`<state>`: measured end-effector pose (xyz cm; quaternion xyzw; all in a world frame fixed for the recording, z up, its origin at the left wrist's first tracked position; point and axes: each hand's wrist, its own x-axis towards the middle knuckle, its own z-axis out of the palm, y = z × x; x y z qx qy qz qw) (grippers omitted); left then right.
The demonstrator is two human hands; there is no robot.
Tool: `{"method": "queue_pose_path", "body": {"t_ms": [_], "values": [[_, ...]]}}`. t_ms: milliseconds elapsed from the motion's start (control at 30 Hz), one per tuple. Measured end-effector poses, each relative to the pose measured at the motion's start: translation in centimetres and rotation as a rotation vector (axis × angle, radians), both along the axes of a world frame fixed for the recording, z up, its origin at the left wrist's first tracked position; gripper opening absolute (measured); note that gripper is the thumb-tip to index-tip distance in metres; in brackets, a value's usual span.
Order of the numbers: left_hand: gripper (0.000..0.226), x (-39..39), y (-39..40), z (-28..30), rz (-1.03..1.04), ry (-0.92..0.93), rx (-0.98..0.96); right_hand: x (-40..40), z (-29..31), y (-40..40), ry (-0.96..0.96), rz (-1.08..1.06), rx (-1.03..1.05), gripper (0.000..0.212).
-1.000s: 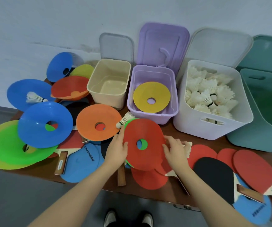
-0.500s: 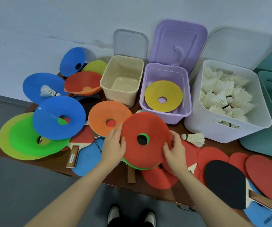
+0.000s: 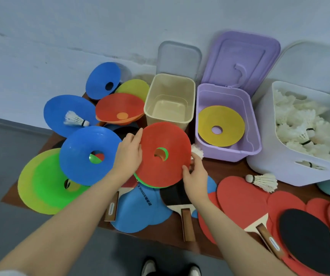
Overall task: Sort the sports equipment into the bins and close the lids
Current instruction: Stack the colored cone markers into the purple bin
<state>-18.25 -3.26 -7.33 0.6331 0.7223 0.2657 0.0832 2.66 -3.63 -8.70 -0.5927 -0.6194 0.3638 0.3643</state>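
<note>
Both hands, left hand [image 3: 129,154] and right hand [image 3: 195,174], grip a red cone [image 3: 164,140] above the brown table [image 3: 215,166] (pale wall [image 3: 80,36] behind).

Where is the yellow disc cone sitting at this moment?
In the head view, the yellow disc cone lies inside the open purple bin, right of centre, between the empty cream bin and the white bin of shuttlecocks.

red cone [image 3: 165,154]: matt plastic | purple bin [image 3: 227,152]: smooth plastic | paddle handle [image 3: 188,226]: wood
</note>
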Motion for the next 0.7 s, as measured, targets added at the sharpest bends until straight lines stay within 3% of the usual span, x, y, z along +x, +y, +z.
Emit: {"method": "queue_pose_path", "body": {"t_ms": [133,300,400,567,700], "values": [[0.055,-1.0,1.8,-1.6,-0.020,0.327,-0.267,-1.2,-2.0,-0.2,-0.094,-0.007,-0.030,0.045],[0.060,-1.1,2.3,-3.1,0.011,0.369,-0.310,-1.5,-2.9,-0.6,-0.175,-0.097,-0.079,0.044],[0.054,-1.6,2.1,-3.2,-0.040,0.271,-0.274,-1.9,-2.8,-1.0,-0.162,-0.118,-0.125,0.048],[0.055,-1.6,1.3,-1.8,-0.135,-0.189,-0.140,-2.3,-2.7,-1.5,-0.015,-0.209,-0.232,0.052],[0.052,-1.2,0.0,-0.5,-0.080,-0.277,-0.086,-2.0,-2.4,-2.2,0.079,-0.259,-0.237,0.034]]}}
